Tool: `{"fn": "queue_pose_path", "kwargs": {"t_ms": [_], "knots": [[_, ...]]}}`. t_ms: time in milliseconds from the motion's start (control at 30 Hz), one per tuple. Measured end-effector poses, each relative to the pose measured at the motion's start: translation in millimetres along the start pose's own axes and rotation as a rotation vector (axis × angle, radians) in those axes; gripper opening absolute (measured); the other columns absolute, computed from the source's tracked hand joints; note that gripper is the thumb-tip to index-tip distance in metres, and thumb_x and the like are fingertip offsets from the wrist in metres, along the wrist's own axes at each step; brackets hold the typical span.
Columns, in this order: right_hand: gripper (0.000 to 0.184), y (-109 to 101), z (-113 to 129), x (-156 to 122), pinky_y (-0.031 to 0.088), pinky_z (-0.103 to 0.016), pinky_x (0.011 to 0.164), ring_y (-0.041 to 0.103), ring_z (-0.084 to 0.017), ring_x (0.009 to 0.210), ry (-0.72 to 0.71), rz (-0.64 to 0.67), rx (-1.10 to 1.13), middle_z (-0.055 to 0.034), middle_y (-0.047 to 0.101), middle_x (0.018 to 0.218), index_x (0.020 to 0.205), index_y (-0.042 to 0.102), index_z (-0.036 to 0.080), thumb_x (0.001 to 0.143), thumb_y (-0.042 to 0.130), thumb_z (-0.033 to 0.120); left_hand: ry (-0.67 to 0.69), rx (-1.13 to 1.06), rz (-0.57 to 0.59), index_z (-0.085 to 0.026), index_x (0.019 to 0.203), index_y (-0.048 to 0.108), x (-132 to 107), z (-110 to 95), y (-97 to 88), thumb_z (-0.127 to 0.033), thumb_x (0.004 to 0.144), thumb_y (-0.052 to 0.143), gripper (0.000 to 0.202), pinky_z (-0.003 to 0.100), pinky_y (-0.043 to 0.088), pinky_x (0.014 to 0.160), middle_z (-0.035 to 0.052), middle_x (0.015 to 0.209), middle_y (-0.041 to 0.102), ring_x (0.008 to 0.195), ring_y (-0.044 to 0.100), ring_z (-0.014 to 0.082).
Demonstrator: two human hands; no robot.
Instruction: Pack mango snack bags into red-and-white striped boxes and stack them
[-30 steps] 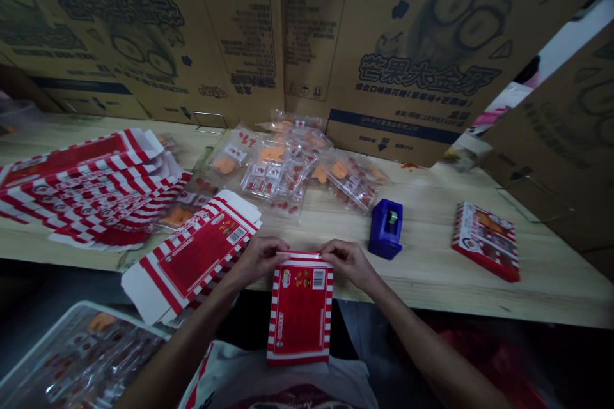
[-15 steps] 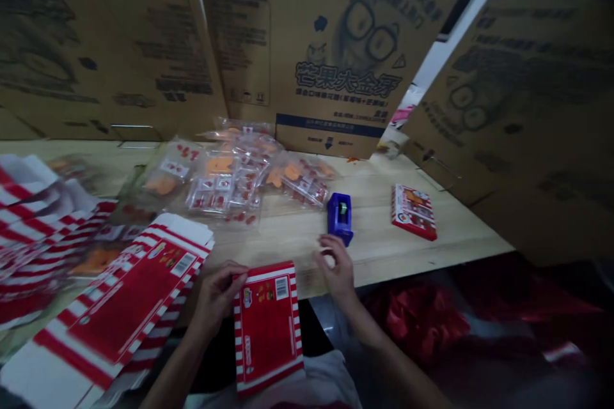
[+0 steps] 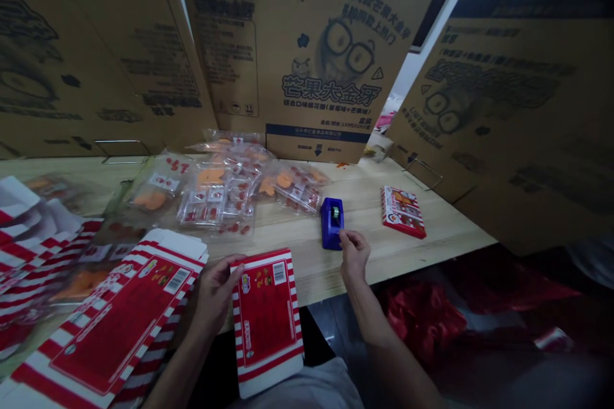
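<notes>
Red-and-white striped packaging crowds the left end of a pale wooden desk, beneath a brown carton whose dark print is too blurred to read. Beside it, a stack of flat red sleeves lies slantwise, its top sleeve showing a barcode near the far end. Clear packets of orange and red pieces are heaped farther back.

Right of the sleeves, the worker's left hand has its grip closed on the upper left corner of a red box, thumb on the printed face. The box sits at the desk's near edge, reaching over the worker's lap; its long axis runs away from the body, leaning slightly left, with the barcode end pointing toward the desk. Its finer lettering is too small to read.

Behind stands a middle carton marked "盒装" and, in large outlined characters, "芒果大金牙," above "综合口味棉花糖(草莓味+芒果味)."

At center right, the right hand is at the near end of a blue tape dispenser, its fingertips drawn together; whether its grip pinches tape cannot be told. Farther right, a striped box lies with its pictured face up, before another carton printed with a bespectacled cartoon. Crumpled red plastic lies below the desk.
</notes>
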State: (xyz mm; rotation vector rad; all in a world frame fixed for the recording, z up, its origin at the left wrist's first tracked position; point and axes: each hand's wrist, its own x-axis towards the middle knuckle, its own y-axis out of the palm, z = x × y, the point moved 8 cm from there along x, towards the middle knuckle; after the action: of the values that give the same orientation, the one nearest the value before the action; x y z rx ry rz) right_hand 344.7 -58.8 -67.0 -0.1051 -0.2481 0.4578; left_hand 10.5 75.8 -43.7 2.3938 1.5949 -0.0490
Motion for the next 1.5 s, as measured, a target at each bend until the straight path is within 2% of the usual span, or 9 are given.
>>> {"fn": "queue_pose_path", "kwargs": {"t_ms": [200, 467, 567, 767, 833, 933, 1100, 1367, 1500], "knots": [[0.027, -14.5, -9.2, -36.0, 0.046, -0.037, 0.081, 0.053, -0.023, 0.096, 0.055, -0.156, 0.04, -0.0095, 0.052, 0.101, 0.072, 0.063, 0.017, 0.074, 0.061, 0.044, 0.006, 0.038, 0.011, -0.017, 0.093, 0.066, 13.8, -7.5, -1.1, -0.041, 0.066, 0.077, 0.038, 0.024, 0.052, 0.057, 0.0003, 0.075, 0.068, 0.065, 0.064, 0.0162], [0.031, -14.3, -20.5, -40.5, 0.046, -0.039, 0.079, 0.053, -0.022, 0.085, 0.103, -0.058, 0.046, -0.0059, 0.054, 0.082, 0.07, 0.06, 0.019, 0.074, 0.059, 0.05, 0.021, 0.182, 0.24, -0.016, 0.084, 0.066, 31.0, -19.3, 19.6, -0.041, 0.071, 0.072, 0.029, 0.024, 0.047, 0.057, 0.0007, 0.073, 0.065, 0.061, 0.059, 0.0143], [0.031, 9.0, 7.7, -47.2, 0.048, -0.034, 0.07, 0.054, -0.019, 0.073, 0.101, 0.237, 0.069, -0.0034, 0.055, 0.072, 0.071, 0.06, 0.02, 0.078, 0.059, 0.05, 0.056, 0.252, 0.295, -0.016, 0.081, 0.067, 33.9, -22.8, 27.2, -0.041, 0.071, 0.071, 0.027, 0.023, 0.044, 0.057, 0.0005, 0.072, 0.064, 0.062, 0.057, 0.014], [0.031, 101.8, 113.9, -77.5, 0.043, -0.026, 0.069, 0.055, -0.015, 0.073, -0.209, 1.246, -0.031, -0.0022, 0.059, 0.074, 0.064, 0.061, 0.018, 0.08, 0.063, 0.044, 0.053, 0.38, 0.462, -0.015, 0.076, 0.067, 27.6, -22.1, 55.1, -0.041, 0.071, 0.067, 0.026, 0.021, 0.038, 0.054, -0.0013, 0.065, 0.06, 0.059, 0.051, 0.0121], [0.028, 117.9, 127.9, -85.7, 0.041, -0.024, 0.065, 0.054, -0.014, 0.068, -0.342, 1.369, -0.145, -0.0006, 0.058, 0.069, 0.062, 0.061, 0.017, 0.079, 0.066, 0.039, 0.057, 0.392, 0.471, -0.015, 0.075, 0.067, 23.8, -23.0, 59.6, -0.04, 0.072, 0.067, 0.025, 0.021, 0.037, 0.054, -0.0017, 0.064, 0.059, 0.057, 0.049, 0.0117], [0.026, 129.1, 122.0, -87.4, 0.034, -0.023, 0.056, 0.048, -0.011, 0.057, -0.454, 1.288, -0.361, 0.0019, 0.055, 0.06, 0.059, 0.059, 0.015, 0.073, 0.072, 0.032, 0.083, 0.407, 0.47, -0.015, 0.075, 0.067, 18.5, -27.3, 60.8, -0.04, 0.074, 0.065, 0.025, 0.021, 0.037, 0.054, -0.002, 0.063, 0.058, 0.057, 0.048, 0.0116], [0.027, 129.4, 93.3, -83.0, 0.032, -0.02, 0.05, 0.048, -0.01, 0.054, -0.122, 1.242, -0.182, 0.0034, 0.057, 0.058, 0.066, 0.059, 0.016, 0.067, 0.077, 0.037, 0.128, 0.451, 0.422, -0.016, 0.076, 0.068, 13.3, -42.6, 55.5, -0.038, 0.076, 0.065, 0.022, 0.022, 0.038, 0.056, -0.0013, 0.063, 0.059, 0.059, 0.05, 0.0124], [0.055, 133.1, 86.8, -109.4, 0.032, -0.019, 0.047, 0.044, -0.007, 0.047, 0.513, 1.601, 0.258, 0.0044, 0.053, 0.052, 0.058, 0.055, 0.013, 0.04, 0.085, 0.055, 0.304, 0.442, 0.604, -0.016, 0.08, 0.071, -5.9, -73.3, 77.9, -0.033, 0.08, 0.064, 0.019, 0.027, 0.046, 0.072, 0.0064, 0.081, 0.069, 0.077, 0.062, 0.0183], [0.047, 150.9, 89.9, -67.4, 0.037, -0.02, 0.052, 0.051, -0.01, 0.056, 0.437, 1.424, 0.238, 0.0006, 0.06, 0.065, 0.071, 0.061, 0.013, 0.053, 0.08, 0.053, 0.253, 0.28, 0.217, -0.017, 0.087, 0.068, 3.6, -63.7, 37.9, -0.035, 0.078, 0.067, 0.02, 0.029, 0.051, 0.073, 0.0058, 0.087, 0.069, 0.082, 0.064, 0.0196]]}}
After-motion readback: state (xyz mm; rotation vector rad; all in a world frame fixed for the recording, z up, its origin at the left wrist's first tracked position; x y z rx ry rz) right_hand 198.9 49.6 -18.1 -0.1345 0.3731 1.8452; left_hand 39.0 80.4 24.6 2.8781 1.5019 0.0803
